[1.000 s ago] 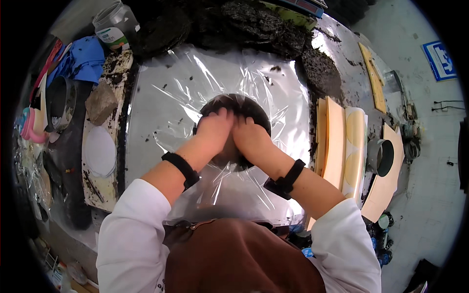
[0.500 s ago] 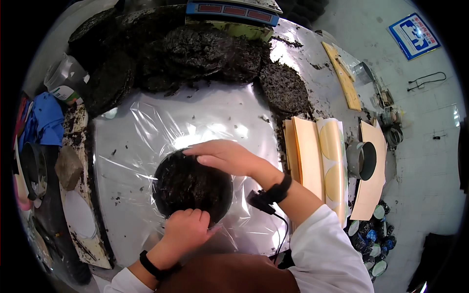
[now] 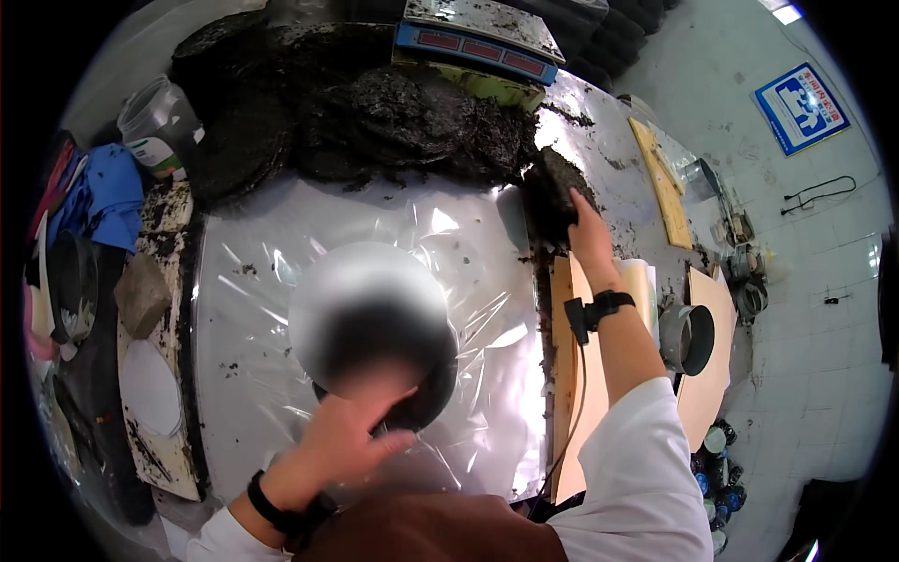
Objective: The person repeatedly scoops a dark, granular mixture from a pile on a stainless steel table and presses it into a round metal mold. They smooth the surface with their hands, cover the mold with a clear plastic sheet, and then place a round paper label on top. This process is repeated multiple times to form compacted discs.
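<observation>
On the plastic film (image 3: 253,375) in front of me lies a dark round cake (image 3: 435,384), partly covered by a round blurred patch. My left hand (image 3: 351,436) is at its near edge, thumb spread from the other fingers, whose tips fade into the blur. Out to the right, my right hand (image 3: 590,239) grips the edge of a rough, dark pressed cake (image 3: 560,183). That cake is tilted up beside the heap of similar dark cakes (image 3: 403,112); the fingers behind it are hidden.
A blue-fronted scale (image 3: 478,47) stands at the back. At the right are tan paper sheets (image 3: 581,412), a metal ring (image 3: 688,339) and a wooden strip (image 3: 663,183). Leftward are a clear plastic jug (image 3: 157,122), a blue cloth (image 3: 108,197), a stone block (image 3: 142,295) and a white disc (image 3: 152,389).
My right hand has left the round cake in front and moved right, taking hold of the flat-lying cake and tipping it up. My left hand stays near the front cake, thumb now apart.
</observation>
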